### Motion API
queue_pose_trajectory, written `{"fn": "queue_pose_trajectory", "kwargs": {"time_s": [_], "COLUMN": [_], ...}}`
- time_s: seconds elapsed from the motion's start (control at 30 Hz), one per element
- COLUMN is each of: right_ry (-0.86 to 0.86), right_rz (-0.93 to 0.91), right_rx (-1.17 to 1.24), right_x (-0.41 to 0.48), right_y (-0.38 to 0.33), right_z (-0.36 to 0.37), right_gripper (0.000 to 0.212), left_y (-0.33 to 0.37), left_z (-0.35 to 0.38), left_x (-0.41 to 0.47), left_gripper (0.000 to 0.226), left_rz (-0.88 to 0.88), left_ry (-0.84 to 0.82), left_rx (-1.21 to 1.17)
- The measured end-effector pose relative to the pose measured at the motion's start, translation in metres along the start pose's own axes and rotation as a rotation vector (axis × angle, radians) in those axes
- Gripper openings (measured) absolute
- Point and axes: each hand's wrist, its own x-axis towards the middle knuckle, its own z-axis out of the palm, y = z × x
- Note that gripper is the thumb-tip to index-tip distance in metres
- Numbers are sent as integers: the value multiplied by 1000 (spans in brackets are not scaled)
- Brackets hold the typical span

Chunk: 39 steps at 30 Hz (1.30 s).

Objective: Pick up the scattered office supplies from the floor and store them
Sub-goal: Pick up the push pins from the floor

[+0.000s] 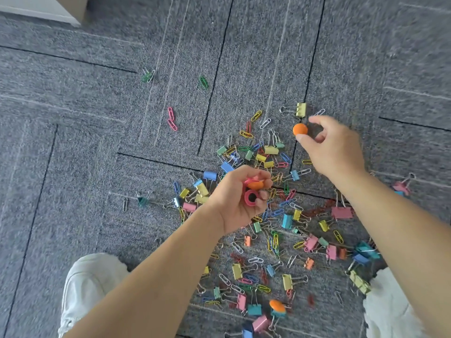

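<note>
A grey carpet-tile floor (73,118) fills the view, and the landmark on it is the dense heap of coloured binder clips and paper clips (273,215) spread across the lower middle. Well left of the heap, a white shoe (90,284) stands on the carpet at the bottom edge. Above and left of the heap, apart from it, lie two pink paper clips (172,119) and, farther up, two small green paper clips (175,78), each alone on the tiles.

The left hand (240,198) hovers over the left part of the heap with its fingers curled inward into a loose fist. Inside the curl it grips a pink round magnet (251,197), whose dark centre faces the camera, and just above that an orange magnet (255,184), pressed between the thumb and the bent fingertips; something pink shows above the orange one, too hidden to name.

Near the bottom of the heap, an orange round magnet (277,305) lies on top of a teal binder clip.

The right hand (334,145) hangs over the heap's upper right edge. Its thumb and forefinger are part-open, and an orange ball-shaped magnet (300,129) sits at their tips, touching the thumb tip below and just beside the forefinger above. Just above that hand, a yellow binder clip (300,110) lies alone on the carpet. A second white shoe (388,311) shows at the heap's lower right.
</note>
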Motion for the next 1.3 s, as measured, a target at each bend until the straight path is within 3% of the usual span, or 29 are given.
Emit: {"fn": "queue_pose_trajectory", "kwargs": {"time_s": [0.07,0.23,0.43,0.5,0.63,0.77,0.87,0.97,1.07,1.3], "right_ry": [-10,1,-49,-102,-359,-425,-416,-387,-296,-348], "right_rz": [15,34,85,204,563,612,690,820,937,882], "right_rx": [40,58,137,388,1243,1599,1638,1527,1333,1222], "right_x": [2,7,1,-7,-17,-18,-22,-24,-34,-95], "right_y": [-5,-11,-12,-13,-15,-7,-1,-2,-13,-77], "right_z": [2,1,-3,-2,-19,-32,-36,-41,-56,-146], "right_gripper": [40,23,14,14,14,31,14,36,36,30], "left_y": [0,1,4,5,6,10,13,19,35,91], "left_z": [1,4,6,7,7,11,10,14,30,80], "left_x": [-1,-1,1,1,2,2,5,1,-13,-125], "left_gripper": [26,47,55,50,43,45,44,47,43,26], "left_rz": [-17,-15,-63,-82,-124,-81,-33,-43,-34,202], "left_ry": [-31,-72,-83,-51,-16,14,11,-6,43,195], "left_rx": [-56,-129,-40,22,201,258,236,201,260,473]}}
